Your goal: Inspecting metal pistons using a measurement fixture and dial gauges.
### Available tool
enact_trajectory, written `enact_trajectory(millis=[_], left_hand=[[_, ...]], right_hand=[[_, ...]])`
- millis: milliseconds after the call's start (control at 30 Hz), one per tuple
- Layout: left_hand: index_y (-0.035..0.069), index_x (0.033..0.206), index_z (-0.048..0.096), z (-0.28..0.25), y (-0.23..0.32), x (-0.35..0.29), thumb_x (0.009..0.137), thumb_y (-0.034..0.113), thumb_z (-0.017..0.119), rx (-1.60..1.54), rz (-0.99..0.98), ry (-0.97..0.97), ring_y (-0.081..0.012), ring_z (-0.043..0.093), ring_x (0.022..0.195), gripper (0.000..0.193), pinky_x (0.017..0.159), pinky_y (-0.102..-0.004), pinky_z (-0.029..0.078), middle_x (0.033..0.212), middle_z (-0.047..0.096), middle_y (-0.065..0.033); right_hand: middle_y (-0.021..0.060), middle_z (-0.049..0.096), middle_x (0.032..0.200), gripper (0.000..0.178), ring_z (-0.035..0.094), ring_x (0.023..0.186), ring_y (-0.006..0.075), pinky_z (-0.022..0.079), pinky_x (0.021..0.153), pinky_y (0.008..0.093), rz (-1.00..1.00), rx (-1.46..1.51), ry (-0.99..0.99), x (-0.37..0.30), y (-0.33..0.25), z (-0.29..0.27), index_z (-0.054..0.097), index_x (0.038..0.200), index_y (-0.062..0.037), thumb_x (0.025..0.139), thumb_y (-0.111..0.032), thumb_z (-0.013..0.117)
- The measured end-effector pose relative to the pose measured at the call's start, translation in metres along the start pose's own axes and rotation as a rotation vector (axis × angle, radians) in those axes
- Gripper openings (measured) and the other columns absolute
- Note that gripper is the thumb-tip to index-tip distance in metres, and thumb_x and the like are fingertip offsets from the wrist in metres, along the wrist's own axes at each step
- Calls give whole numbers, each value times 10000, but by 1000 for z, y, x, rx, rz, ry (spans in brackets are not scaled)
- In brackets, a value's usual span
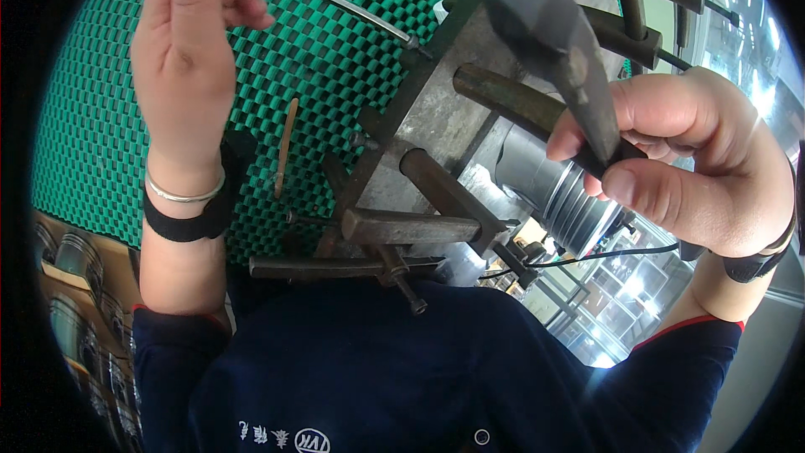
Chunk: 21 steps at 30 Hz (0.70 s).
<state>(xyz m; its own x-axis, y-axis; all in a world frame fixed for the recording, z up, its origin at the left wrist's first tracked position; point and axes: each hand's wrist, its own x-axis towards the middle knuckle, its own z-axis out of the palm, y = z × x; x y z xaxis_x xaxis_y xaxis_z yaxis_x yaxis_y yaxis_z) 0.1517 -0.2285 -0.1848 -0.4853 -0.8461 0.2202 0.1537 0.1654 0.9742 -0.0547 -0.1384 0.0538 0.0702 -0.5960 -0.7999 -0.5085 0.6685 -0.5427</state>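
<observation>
My left hand (186, 59) is at the upper left, its fingers closed around one end of a thin, curved, shiny metal rod (331, 0). The rod's other end lies by the edge of a heavy steel block fixture (436, 109). At the right, my right hand (704, 159) pinches a dark metal tool (579, 75) between thumb and fingers. Its broad, flat end is blurred and points up over the fixture, so its exact kind does not show. Below the tool, a grey piston (545, 184) with ring grooves sits beside the block.
Several round steel bars and bolts jut from the fixture, among them a crossbar (411, 226) close to my body. A green woven mat (109, 117) spreads at the left, with a thin wooden stick (287, 147) on it. Boxed pistons (75, 260) stand at the lower left.
</observation>
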Motion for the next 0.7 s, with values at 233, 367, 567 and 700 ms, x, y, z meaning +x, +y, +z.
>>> enact_trajectory(millis=[233,367,567,700], left_hand=[[-48,1346,414,-23,12,7,1040,297,215,-242,-369,-141,-177,590,1036,502,929,-297,465,1302,520,-208],[-53,1377,364,-7,7,4,1031,276,186,-608,-287,-57,-201,542,1166,509,1008,-314,423,1417,388,-242],[-68,1416,230,-28,-8,-4,1028,194,214,-1026,-495,-134,-236,459,1260,469,1062,-336,409,1520,149,-236],[-65,1412,229,-34,-13,0,1033,188,207,-1037,-465,-272,-223,455,1262,456,1064,-334,413,1526,114,-233]], right_hand=[[79,650,844,258,598,759,119,463,733,228,42,-133,-89,7,-10,-5,645,1022,69,780,-18,629],[76,650,845,256,597,759,116,460,735,226,125,-223,-84,-4,-15,-9,648,1019,65,777,-12,627],[-1,602,747,251,486,631,48,344,570,206,-28,-106,-3,-4,3,0,656,1000,49,759,5,603],[-10,585,714,269,455,597,39,322,548,207,31,-26,14,-7,0,-1,649,1024,48,763,3,603]])
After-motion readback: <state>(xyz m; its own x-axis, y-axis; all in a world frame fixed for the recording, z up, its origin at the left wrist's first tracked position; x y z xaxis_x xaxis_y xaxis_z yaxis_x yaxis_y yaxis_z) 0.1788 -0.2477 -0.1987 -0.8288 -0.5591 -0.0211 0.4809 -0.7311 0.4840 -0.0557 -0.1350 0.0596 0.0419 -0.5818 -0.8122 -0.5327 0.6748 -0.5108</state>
